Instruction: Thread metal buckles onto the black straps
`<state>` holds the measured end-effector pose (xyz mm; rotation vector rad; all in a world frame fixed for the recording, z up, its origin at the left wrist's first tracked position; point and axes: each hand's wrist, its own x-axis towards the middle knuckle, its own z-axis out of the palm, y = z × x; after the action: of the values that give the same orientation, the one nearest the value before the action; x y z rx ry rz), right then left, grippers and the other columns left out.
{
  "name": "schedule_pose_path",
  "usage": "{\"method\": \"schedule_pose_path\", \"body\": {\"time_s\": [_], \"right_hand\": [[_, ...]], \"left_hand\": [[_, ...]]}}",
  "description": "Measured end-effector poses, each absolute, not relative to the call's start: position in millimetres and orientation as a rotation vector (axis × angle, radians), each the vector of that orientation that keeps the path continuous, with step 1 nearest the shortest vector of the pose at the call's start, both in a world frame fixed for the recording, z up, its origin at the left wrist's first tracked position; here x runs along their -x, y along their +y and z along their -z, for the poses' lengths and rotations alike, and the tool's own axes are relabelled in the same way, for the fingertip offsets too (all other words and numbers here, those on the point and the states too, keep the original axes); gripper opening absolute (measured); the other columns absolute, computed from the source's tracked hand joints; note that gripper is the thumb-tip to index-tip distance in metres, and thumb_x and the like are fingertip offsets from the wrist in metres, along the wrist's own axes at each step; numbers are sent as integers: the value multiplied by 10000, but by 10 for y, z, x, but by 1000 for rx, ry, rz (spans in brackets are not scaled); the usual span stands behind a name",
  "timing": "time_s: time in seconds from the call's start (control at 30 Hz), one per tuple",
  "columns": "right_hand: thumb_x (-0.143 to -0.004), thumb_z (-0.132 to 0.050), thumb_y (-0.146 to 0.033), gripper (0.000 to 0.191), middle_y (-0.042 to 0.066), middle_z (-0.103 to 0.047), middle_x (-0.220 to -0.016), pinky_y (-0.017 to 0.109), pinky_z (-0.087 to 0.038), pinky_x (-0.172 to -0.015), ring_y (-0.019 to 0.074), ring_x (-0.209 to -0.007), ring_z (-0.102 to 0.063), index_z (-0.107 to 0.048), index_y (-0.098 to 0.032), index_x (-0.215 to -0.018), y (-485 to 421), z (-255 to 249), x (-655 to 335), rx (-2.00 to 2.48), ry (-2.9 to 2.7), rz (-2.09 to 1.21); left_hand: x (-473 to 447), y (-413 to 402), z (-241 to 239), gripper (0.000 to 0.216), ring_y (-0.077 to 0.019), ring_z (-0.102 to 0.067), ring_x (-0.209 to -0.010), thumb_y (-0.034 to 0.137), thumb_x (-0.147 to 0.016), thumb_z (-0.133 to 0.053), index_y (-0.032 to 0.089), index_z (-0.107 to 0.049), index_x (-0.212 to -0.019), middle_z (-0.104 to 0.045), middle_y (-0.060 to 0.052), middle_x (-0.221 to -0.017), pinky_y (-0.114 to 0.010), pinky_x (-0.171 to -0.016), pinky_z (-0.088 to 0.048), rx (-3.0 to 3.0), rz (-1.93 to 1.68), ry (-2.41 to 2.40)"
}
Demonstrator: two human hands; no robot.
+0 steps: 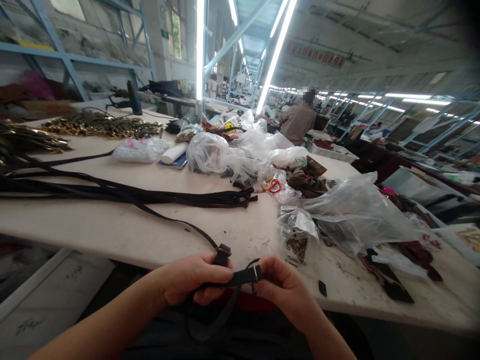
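Note:
A dark strap (pixel 243 277) runs between my two hands at the table's front edge, with a small metal buckle on its right end. My left hand (pixel 193 277) is closed on the strap, thumb on top. My right hand (pixel 279 282) pinches the strap's end at the buckle. Beside my left fingers a folded loop of strap with a slider (pixel 222 254) stands up, and from it a length trails left across the table. Another length hangs in a loop below my hands. Several long dark straps (pixel 150 194) lie in a bundle at the left.
Clear plastic bags (pixel 356 215) cover the table's right side. Red and yellow-handled scissors (pixel 272 185) lie near the middle. Heaps of brass-coloured metal hardware (pixel 105 124) sit at the back left. A small black piece (pixel 322 288) lies right of my hand. A person (pixel 299 120) is farther back.

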<state>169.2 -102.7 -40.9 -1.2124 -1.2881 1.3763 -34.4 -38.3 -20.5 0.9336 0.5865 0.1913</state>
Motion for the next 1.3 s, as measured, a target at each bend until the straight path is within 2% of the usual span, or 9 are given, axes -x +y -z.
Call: {"method": "schedule_pose_path", "body": {"time_s": [0.1,0.2,0.33,0.53,0.7,0.83,0.93,1.03,1.3], "right_hand": [[-691,-694,-408,304,-13,-573,-706,201,-388,-563,93,-611,-506,-541,-171,-806,-1018,442,-1650,1201,-1291,-1534],[-755,-643,-344,241,5,-606,-785,232,-430,-658,128,-719,-552,-567,-196,-930,-1007,459,-1633,1248,-1521,-1290],[-863,-498,-271,366,33,-543,-1087,275,-417,-873,147,-961,-538,-462,-297,-1226,-977,432,-1682,1116,-1703,-991],[-851,-512,-333,156,37,-528,-1055,280,-461,-831,172,-959,-544,-623,-262,-934,-920,479,-1615,918,-1388,-1257],[-880,-469,-333,169,36,-580,-939,337,-406,-884,168,-902,-544,-577,-226,-807,-962,276,-1571,865,-1278,-1230],[-897,-420,-407,275,-12,-497,-608,267,-425,-646,112,-588,-489,-510,-175,-779,-935,91,-1508,922,-1313,-1529],[-858,-470,-473,340,-53,-389,-545,187,-277,-467,55,-467,-330,-456,-159,-729,-882,125,-1397,1019,-1308,-1568],[-843,-478,-499,366,-65,-339,-539,188,-194,-430,45,-450,-264,-428,-162,-710,-866,211,-1336,1009,-1230,-1573],[-852,-498,-446,307,-69,-321,-532,184,-171,-420,40,-449,-240,-468,-160,-745,-870,219,-1358,928,-1163,-1592]], "left_hand": [[313,-384,240,247,-37,-247,-302,363,-698,-612,161,-471,-690,-384,80,-367,-169,-319,-142,-942,-169,562],[275,-389,271,280,-45,-316,-365,401,-764,-570,145,-483,-690,-424,57,-440,-166,-358,-204,-1076,-247,549],[222,-412,278,346,-66,-409,-486,474,-805,-515,135,-498,-736,-472,29,-569,-171,-457,-320,-1214,-354,613],[132,-494,228,383,-87,-412,-499,510,-796,-498,139,-540,-880,-455,31,-586,-190,-467,-333,-1252,-455,674],[154,-506,111,294,-171,-538,-743,388,-875,-388,172,-587,-872,-580,-37,-757,-262,-715,-405,-1681,-679,925],[172,-474,14,245,-213,-590,-826,250,-841,-399,189,-585,-988,-649,-69,-854,-285,-763,-417,-2017,-731,1048],[160,-448,20,304,-239,-604,-885,165,-793,-398,165,-587,-1031,-663,-107,-948,-311,-793,-430,-2183,-712,1049],[158,-434,71,313,-258,-612,-894,136,-780,-386,164,-604,-1003,-673,-114,-940,-336,-788,-441,-2255,-671,1087],[110,-442,184,280,-251,-615,-876,149,-825,-391,169,-591,-1020,-669,-112,-946,-320,-746,-441,-2240,-638,1057]]}}
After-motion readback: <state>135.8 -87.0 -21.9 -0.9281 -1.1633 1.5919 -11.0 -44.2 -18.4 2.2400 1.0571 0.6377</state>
